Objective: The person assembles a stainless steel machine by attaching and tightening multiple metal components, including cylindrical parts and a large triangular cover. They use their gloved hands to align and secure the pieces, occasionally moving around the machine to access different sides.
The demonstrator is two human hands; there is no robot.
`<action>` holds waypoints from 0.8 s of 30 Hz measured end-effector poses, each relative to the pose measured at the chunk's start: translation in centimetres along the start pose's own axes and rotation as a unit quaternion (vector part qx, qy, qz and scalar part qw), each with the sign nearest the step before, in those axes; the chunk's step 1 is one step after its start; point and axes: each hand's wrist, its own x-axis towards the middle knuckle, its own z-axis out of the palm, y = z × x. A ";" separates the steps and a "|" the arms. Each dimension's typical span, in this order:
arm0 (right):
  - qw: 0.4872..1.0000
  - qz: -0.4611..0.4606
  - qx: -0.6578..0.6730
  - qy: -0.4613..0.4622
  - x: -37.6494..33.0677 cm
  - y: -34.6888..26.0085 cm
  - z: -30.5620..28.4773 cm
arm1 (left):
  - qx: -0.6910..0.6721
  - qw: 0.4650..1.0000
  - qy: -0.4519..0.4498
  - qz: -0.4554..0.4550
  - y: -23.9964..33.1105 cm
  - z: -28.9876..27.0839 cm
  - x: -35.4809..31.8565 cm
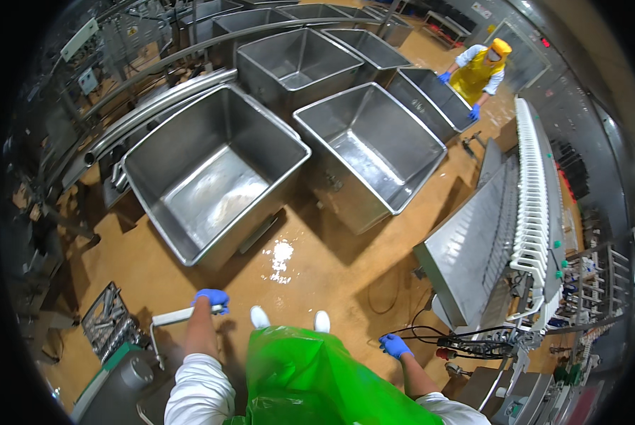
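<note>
A worker in a green plastic apron (310, 375) and white boots stands on the wet, ochre floor (317, 283) of a food-processing hall, seen from above. The left hand (212, 299), in a blue glove, is clenched around a white handle bar (183, 316) at the person's left, just above a grey machine housing and near a dark crate (108, 322) on the floor. The right hand (394, 346), also blue-gloved, hangs free with fingers loosely curled, grasping nothing, close to black cables (445, 333) that run toward a conveyor with white slats (534, 205). Ahead stand large open stainless-steel tubs; the nearest steel tub (215, 177) holds a thin pale residue. A puddle (282, 256) glints between tub and boots. In the far corner a second person in a yellow apron (477, 71) leans over another tub. The risks look plain: a slip on the wet patch if the worker steps forward, or a snag of the free hand or a boot on the loose cables.
</note>
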 end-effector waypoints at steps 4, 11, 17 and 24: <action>0.995 0.057 -0.071 -0.040 2.0 3.3 0.6 | 0.307 0.951 -0.007 -0.021 3.1 10.8 -3.0; 0.963 0.046 -0.236 -0.120 6.1 4.5 -1.9 | 0.536 0.822 0.065 -0.185 -11.9 33.4 -0.3; 0.959 -0.106 -0.259 -0.041 10.8 0.8 -8.3 | 0.523 0.815 0.124 -0.216 -16.6 35.2 3.1; 0.992 -0.115 -0.039 0.030 8.6 -7.7 -9.1 | 0.343 0.939 -0.018 -0.015 -10.5 27.2 2.5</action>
